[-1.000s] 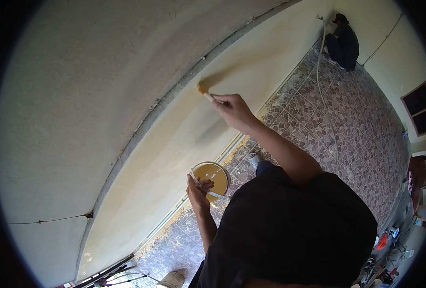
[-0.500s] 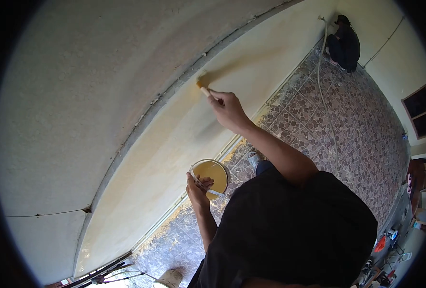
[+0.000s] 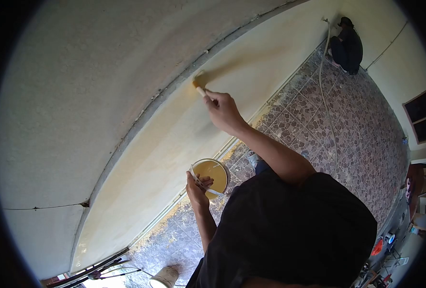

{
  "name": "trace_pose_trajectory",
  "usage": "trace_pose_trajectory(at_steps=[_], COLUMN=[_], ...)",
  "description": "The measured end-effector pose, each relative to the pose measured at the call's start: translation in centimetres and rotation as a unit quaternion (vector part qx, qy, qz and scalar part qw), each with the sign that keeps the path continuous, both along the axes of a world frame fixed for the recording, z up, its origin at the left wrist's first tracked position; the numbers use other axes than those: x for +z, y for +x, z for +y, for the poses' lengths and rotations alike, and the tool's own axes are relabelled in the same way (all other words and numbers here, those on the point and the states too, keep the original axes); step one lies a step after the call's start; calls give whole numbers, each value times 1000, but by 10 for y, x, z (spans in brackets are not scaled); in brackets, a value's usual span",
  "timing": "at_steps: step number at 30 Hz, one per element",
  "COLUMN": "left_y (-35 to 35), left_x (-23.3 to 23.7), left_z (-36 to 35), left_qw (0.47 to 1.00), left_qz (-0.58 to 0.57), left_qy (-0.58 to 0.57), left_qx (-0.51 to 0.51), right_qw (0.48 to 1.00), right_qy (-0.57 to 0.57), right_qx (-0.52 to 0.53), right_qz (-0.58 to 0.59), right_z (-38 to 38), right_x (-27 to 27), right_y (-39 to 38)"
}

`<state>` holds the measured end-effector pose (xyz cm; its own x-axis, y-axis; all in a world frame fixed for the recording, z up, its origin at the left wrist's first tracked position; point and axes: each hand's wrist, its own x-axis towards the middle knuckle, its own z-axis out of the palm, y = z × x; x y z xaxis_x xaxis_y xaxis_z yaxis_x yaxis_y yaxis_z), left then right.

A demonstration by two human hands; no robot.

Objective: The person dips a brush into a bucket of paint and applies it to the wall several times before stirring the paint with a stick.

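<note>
My right hand (image 3: pixel 221 110) is closed around the pale handle of a paintbrush (image 3: pixel 201 90). The brush's yellowish bristles touch the cream wall (image 3: pixel 150 158), just below a grey ledge (image 3: pixel 148 103). Lower down, my left hand (image 3: pixel 197 192) has its fingers curled round the thin white handle of a bucket (image 3: pixel 227 177). Yellowish-tan paint (image 3: pixel 210 169) shows inside the bucket, which hangs close to the foot of the wall.
Another person (image 3: pixel 347 45) crouches in the far corner beside a long pale hose (image 3: pixel 322 81). Patterned floor tiles (image 3: pixel 352 120) have splatter along the wall. A second bucket (image 3: pixel 165 277) stands at the bottom, and assorted items lie at the lower right.
My right hand and the brush have shifted slightly left and along the wall's upper edge. The left hand still holds the bucket in nearly the same place.
</note>
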<state>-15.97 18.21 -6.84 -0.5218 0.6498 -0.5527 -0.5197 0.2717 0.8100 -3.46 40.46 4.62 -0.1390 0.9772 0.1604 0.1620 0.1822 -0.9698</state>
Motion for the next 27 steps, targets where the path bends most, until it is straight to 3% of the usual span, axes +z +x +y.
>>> trace_pose_trajectory(at_steps=[2,3,7,10,13,17,21,23,27], left_y=[0,-1,-2,-1,0,-1,-4,-4,-7], left_x=[-1,-2,0,4,8,6,3,1,-3], left_z=[-1,-1,-6,-11,-12,-8,-5,-14,-24], left_qw=[1000,1000,1000,1000,1000,1000,1000,1000,999], left_qz=[-2,-2,-1,4,3,3,6,1,-5], left_qy=[-5,-4,4,1,4,-5,-1,-5,4], left_qx=[1,0,9,19,30,22,12,19,44], right_qw=[983,982,995,992,996,971,943,961,975], right_qy=[-45,-44,-38,-58,-24,-134,-135,-104,-118], right_qx=[176,178,-79,-90,-61,177,301,258,186], right_qz=[-38,-38,56,65,55,86,50,2,35], right_z=[-18,-17,30,51,18,-40,-49,-28,28], right_x=[-6,-4,4,4,-7,-3,2,18,22], right_y=[11,19,47,24,-28,-26,-10,2,27])
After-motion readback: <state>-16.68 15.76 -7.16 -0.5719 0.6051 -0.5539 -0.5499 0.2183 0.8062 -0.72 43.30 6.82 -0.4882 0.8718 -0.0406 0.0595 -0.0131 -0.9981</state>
